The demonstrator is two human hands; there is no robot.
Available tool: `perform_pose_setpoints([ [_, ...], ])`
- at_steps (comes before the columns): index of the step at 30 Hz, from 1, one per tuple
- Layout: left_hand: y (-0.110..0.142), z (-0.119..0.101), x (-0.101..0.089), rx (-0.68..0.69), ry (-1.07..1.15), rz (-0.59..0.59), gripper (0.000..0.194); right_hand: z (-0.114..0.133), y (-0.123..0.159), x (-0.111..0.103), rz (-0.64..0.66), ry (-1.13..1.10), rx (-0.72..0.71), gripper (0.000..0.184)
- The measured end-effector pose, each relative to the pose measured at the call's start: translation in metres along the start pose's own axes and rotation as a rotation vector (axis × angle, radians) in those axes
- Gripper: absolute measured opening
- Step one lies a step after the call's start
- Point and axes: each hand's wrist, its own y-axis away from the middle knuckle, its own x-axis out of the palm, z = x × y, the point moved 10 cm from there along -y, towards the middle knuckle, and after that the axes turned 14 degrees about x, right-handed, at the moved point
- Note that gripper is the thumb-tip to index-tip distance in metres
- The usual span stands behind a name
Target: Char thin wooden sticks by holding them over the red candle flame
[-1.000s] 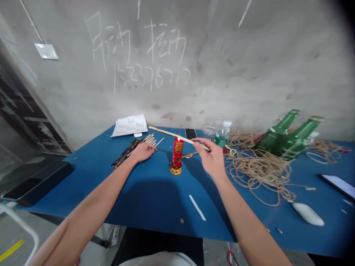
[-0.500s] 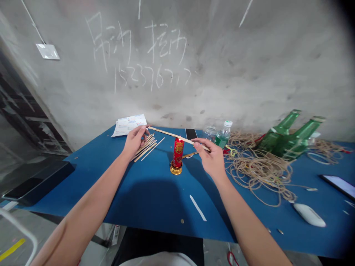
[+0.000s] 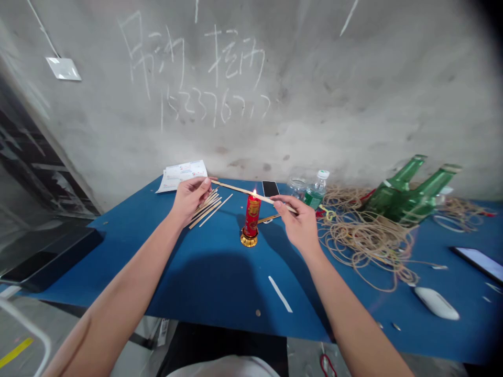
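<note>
Both forearms (image 3: pixel 128 290) stretch forward over the blue tabletop (image 3: pixel 220 309), spread apart. The left hand (image 3: pixel 190 199) pinches a wooden stick (image 3: pixel 236 189) by its left, farther end; the right hand (image 3: pixel 299 222) grips the right end. It slants across the lit red candle's (image 3: pixel 252 215) top.

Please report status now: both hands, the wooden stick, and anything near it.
Left hand, right hand gripping wooden stick near opposite ends. Lit red candle by stick's middle, contact unclear. Loose sticks near left hand.
</note>
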Motion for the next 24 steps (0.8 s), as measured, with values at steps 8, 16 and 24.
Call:
perform_pose_setpoints([
  [8, -0.001, 0.005, -0.009, -0.045, 0.009, -0.111, 0.036, -0.004, -0.004, -0.005, -0.015, -0.075, -0.005, 0.033],
  [16, -0.003, 0.015, -0.017, -0.062, 0.038, -0.102, 0.035, -0.012, -0.009, -0.019, -0.053, -0.149, 0.015, 0.035],
  [24, -0.002, 0.011, -0.018, -0.084, 0.050, -0.058, 0.038, -0.011, -0.010, -0.022, -0.037, -0.175, 0.024, 0.033],
])
